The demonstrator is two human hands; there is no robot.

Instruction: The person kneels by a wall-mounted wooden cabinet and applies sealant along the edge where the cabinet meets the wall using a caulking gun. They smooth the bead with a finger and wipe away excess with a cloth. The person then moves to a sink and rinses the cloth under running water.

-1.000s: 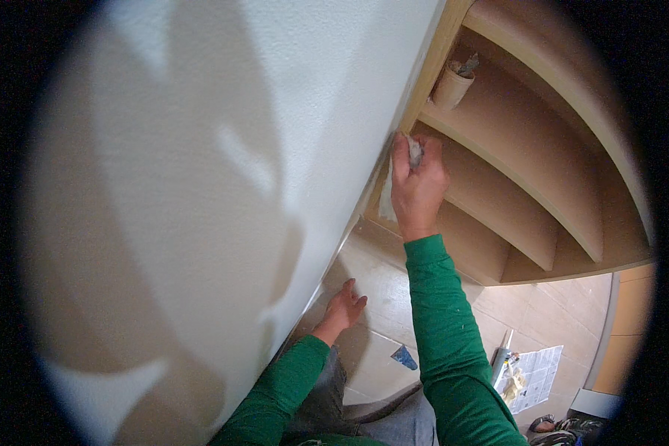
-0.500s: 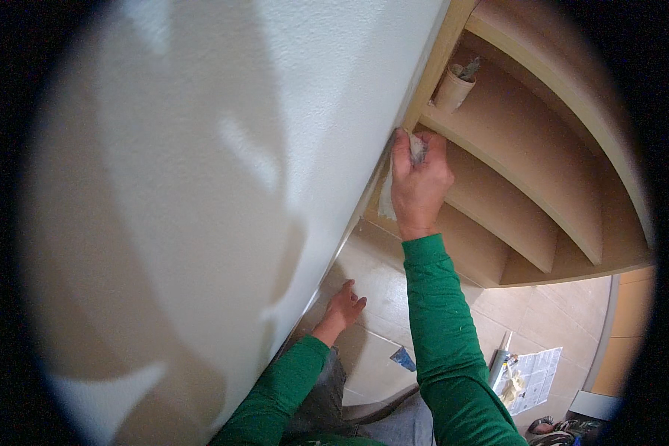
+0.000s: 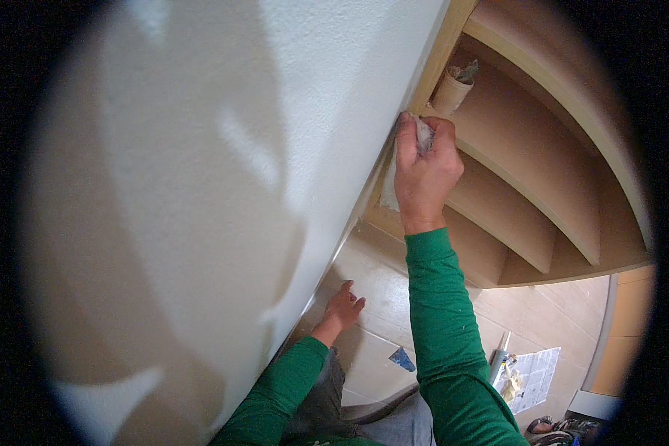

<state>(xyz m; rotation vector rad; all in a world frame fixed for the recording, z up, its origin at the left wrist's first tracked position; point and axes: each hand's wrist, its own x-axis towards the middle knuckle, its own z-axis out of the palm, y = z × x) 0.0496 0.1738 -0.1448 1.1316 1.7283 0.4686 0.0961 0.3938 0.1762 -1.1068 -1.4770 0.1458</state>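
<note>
At upper centre, your right hand is pinching a whitish wad beside the shelf. It is looking light and soft, probably cloth; its bunched folds are offering the best hold. Lower centre, your left hand is hanging loosely spread.

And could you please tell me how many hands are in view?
2: the right hand holds a whitish wad at the edge of the curved shelf unit; the left hand shows against the tiled floor.
</note>
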